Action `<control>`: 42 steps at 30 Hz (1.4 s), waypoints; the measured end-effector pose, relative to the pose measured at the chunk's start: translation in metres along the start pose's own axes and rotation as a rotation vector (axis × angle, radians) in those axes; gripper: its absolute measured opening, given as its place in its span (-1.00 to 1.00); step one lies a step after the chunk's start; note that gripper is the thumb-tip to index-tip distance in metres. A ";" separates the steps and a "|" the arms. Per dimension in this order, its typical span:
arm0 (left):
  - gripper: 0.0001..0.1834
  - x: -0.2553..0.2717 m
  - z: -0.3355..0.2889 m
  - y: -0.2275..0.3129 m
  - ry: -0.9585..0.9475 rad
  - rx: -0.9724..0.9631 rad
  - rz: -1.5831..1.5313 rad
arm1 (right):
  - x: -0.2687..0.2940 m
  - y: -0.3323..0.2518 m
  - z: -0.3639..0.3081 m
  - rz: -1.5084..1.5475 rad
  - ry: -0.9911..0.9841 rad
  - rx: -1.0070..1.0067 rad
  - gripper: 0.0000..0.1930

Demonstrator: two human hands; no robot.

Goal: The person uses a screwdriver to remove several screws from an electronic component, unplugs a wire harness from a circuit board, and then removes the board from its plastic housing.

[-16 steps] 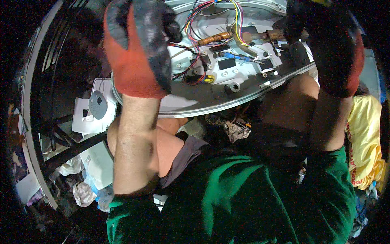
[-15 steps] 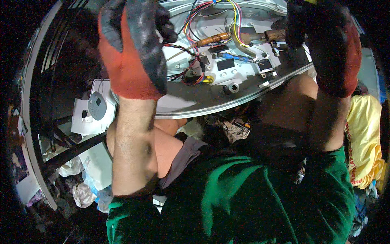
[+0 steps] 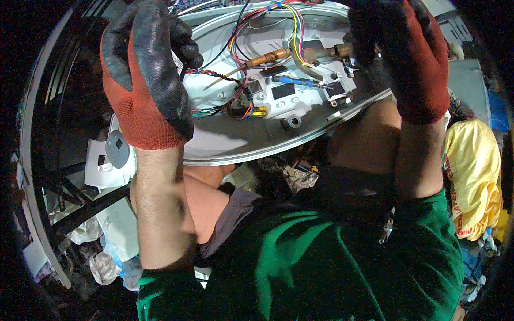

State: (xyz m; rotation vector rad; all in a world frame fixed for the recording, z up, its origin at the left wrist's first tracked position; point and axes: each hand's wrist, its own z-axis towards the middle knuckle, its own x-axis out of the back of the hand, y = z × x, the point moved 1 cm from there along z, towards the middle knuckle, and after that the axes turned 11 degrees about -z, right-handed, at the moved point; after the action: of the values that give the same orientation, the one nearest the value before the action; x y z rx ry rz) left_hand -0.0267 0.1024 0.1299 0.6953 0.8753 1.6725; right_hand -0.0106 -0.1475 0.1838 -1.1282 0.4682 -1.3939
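My left hand [image 3: 144, 75], in a black-and-red glove, is raised over the left end of a grey-white plastic housing [image 3: 219, 147]. Its fingers are curled round a small part that shows only a white edge; twisted wires [image 3: 214, 74] run beside it. My right hand [image 3: 404, 61], gloved alike, is closed above the housing's right end, its fingers deep in shadow; what they hold is hidden. Between the hands, inside the housing, lie a wooden-handled pointed tool [image 3: 267, 58], a second tool with a brown handle [image 3: 342, 50] and a blue screwdriver [image 3: 294, 81]. Coloured wires [image 3: 293, 32] loop across the back.
The housing lies across my thighs. At the left are a white panel with a grey oval piece [image 3: 118, 150], a dark metal frame [image 3: 91, 202] and crumpled plastic [image 3: 104, 267]. A yellow bag [image 3: 471, 176] stands at the right; scraps [image 3: 300, 178] lie below the housing.
Both hands and the housing appear further left in the picture, and the left hand sits slightly lower. A yellow bit by the right hand's top is out of sight now.
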 end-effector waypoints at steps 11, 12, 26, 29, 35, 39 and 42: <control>-0.66 0.007 0.004 0.000 0.000 -0.015 -0.140 | -0.017 0.007 -0.004 0.027 0.119 -0.028 -0.59; -0.66 0.007 0.003 0.000 0.016 -0.019 -0.144 | -0.032 0.013 0.001 0.021 0.222 0.100 -0.59; -0.60 0.015 0.000 -0.002 0.031 0.095 -0.312 | -0.014 0.010 -0.005 -0.107 0.106 -0.065 -0.62; -0.43 0.018 0.001 0.013 0.003 0.173 -0.231 | -0.008 0.003 0.004 -0.078 -0.019 -0.322 -0.57; -0.44 0.011 0.002 0.017 -0.048 0.174 -0.265 | -0.017 0.002 -0.009 0.253 0.130 0.096 -0.39; -0.47 0.011 0.000 0.018 0.016 0.329 -0.327 | -0.002 0.004 -0.006 -0.174 0.041 0.036 -0.41; -0.49 0.011 -0.001 0.015 -0.003 0.320 -0.317 | -0.009 0.001 -0.010 0.016 0.068 0.146 -0.44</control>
State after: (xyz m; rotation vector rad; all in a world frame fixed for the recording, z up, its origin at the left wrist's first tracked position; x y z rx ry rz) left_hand -0.0388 0.1107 0.1422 0.7288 1.1997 1.2623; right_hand -0.0196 -0.1431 0.1756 -0.9599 0.4162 -1.4328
